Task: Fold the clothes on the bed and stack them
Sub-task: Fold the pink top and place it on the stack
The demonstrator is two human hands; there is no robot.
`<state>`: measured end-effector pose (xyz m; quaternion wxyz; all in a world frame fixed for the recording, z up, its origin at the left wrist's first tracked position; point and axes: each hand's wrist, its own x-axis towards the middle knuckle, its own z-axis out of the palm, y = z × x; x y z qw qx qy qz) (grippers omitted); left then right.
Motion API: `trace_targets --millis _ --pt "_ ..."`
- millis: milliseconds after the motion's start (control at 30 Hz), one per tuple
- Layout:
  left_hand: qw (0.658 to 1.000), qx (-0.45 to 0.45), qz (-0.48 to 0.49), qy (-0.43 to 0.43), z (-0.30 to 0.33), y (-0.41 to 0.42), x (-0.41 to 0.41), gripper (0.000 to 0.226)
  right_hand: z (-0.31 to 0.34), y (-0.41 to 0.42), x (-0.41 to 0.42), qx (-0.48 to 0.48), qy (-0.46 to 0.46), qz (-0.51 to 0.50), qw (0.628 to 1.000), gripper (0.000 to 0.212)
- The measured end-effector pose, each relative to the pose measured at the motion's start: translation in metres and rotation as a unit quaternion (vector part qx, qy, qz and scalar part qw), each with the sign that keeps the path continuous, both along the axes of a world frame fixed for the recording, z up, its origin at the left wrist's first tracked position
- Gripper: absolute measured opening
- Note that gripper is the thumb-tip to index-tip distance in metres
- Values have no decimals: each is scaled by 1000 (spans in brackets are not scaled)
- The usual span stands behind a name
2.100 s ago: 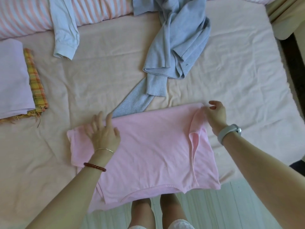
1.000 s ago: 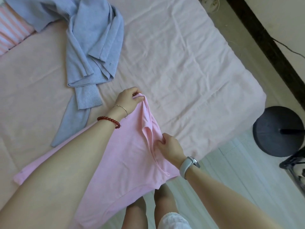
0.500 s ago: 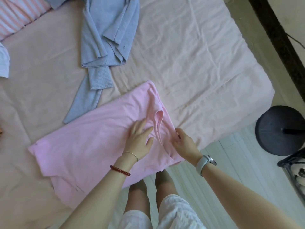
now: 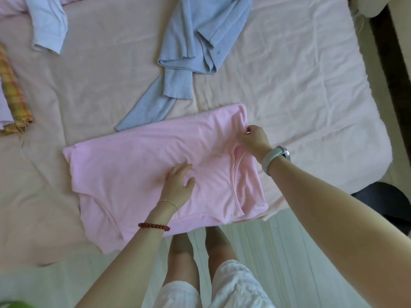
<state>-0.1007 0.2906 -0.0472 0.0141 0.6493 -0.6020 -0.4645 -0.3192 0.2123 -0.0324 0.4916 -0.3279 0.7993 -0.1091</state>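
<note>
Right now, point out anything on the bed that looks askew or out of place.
The pink shirt lies slightly skewed, its near edge hanging off the bed. The left hand presses it flat; the right hand pinches its right end. The blue-grey sweater lies crumpled and unfolded behind it. Nothing looks spilled or damaged.

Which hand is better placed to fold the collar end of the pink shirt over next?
Probably the right hand: it already pinches the pink shirt at its collar-end edge, while the left hand lies flat mid-shirt, suited to holding it down.
</note>
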Motion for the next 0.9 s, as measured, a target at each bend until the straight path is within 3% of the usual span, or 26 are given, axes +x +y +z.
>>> trace_targets --millis 67,133,233,367,433,500,600,667,733,800,900 --pt "997 17 67 46 5 -1 1 38 7 -1 10 -22 -26 2 999 10" --pt "971 75 188 131 19 -2 5 33 28 5 27 -34 -96 13 995 8" --pt "872 162 380 263 42 0 21 22 57 15 67 -18 -201 74 977 25" --pt "736 171 549 358 58 9 65 27 69 17 149 2 -231 193 954 27" --pt "682 155 607 378 57 15 96 34 70 18 196 4 -269 254 929 36" --pt "650 144 647 371 51 21 127 36 63 21 238 18 -311 312 897 51" --pt "677 149 643 325 39 32 161 31 43 23 269 -12 -242 322 915 39" --pt "702 159 621 310 30 34 169 27 27 24 261 -25 -150 302 941 37" --pt "727 164 601 291 24 30 168 22 17 32 240 -23 -61 335 940 37" --pt "756 149 581 263 16 22 166 16 11 46 218 -10 22 410 912 37" --pt "791 113 562 215 5 15 162 14 13 77 198 48 161 536 827 36"
